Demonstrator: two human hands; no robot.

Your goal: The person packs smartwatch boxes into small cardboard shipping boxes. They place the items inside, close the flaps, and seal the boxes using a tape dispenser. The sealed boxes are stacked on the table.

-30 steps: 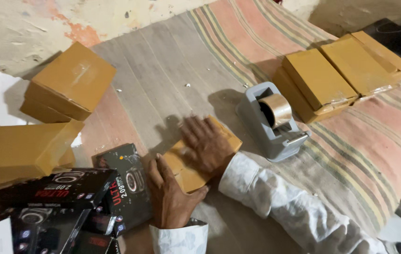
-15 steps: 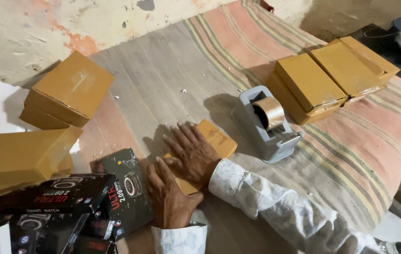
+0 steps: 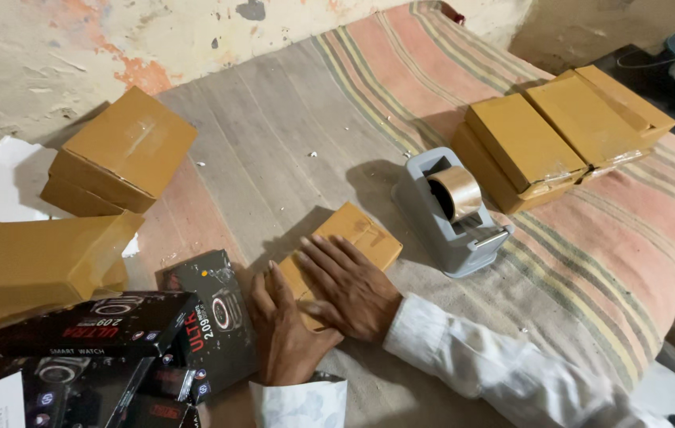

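Observation:
A small flat brown cardboard box [image 3: 357,234] lies on the striped cloth [image 3: 290,135] in front of me. My right hand [image 3: 349,285] presses flat on the near half of its top, fingers spread. Against the box's near left edge rests my left hand [image 3: 286,333], fingers straight and together. Neither hand grips anything. A grey tape dispenser [image 3: 452,210] with a roll of brown tape stands just right of the box.
Two sealed brown boxes [image 3: 567,135] sit side by side at the back right. Another brown box [image 3: 120,154] lies at the back left, a larger one [image 3: 32,261] at left. Several black product boxes [image 3: 116,341] are piled by my left wrist.
The view has shifted slightly. My right hand slid toward me along the box top, uncovering its far end. My left hand stays at the box's near edge.

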